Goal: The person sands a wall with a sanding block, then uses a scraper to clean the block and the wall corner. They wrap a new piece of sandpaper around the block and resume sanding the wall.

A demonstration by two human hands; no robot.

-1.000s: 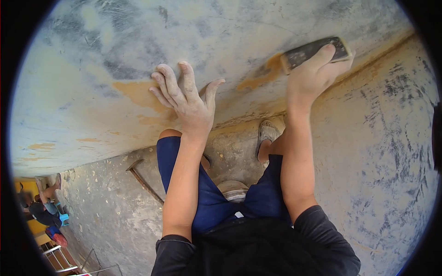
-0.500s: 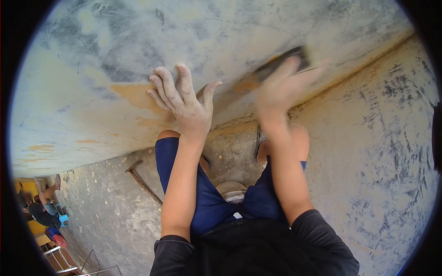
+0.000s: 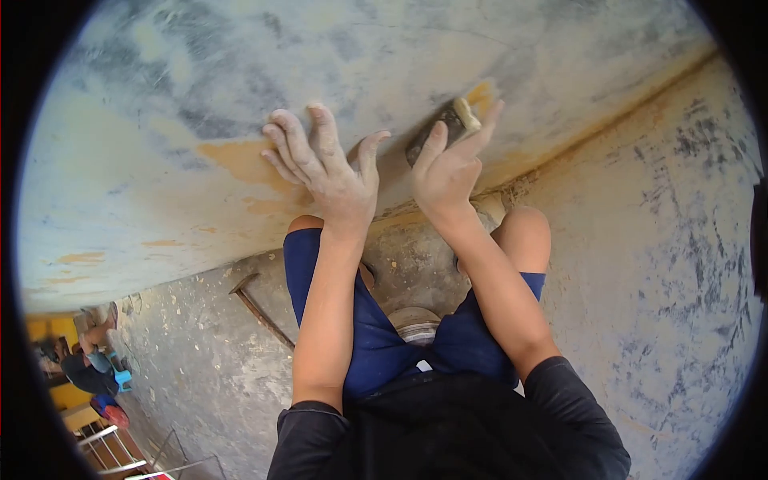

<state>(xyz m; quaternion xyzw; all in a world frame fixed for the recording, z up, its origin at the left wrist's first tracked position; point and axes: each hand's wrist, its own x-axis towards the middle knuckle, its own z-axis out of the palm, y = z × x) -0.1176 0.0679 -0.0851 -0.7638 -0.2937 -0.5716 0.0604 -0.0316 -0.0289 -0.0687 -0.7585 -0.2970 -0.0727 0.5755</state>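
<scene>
My left hand [image 3: 332,172] rests against the pale, patchy wall [image 3: 240,88] with dusty fingers spread. An orange-brown patch shows beside its fingers. To its right, my right hand [image 3: 448,172] is closed on a dark sanding block [image 3: 436,136] with a pale, yellowish rolled end, pressed to the wall. Part of the block is hidden behind the fingers. The thumb and a finger stick out past its near side.
A hammer-like tool with a long handle [image 3: 268,320] lies on the worn grey floor [image 3: 200,352], left of my knees. A second scuffed wall [image 3: 640,264] meets the first at right. Another person [image 3: 88,372] sits far left near a blue stool [image 3: 122,379] and white railing [image 3: 108,448].
My right hand, blurred before, has moved left and a little down along the wall with the sanding block. My left hand stays in place on the wall.
</scene>
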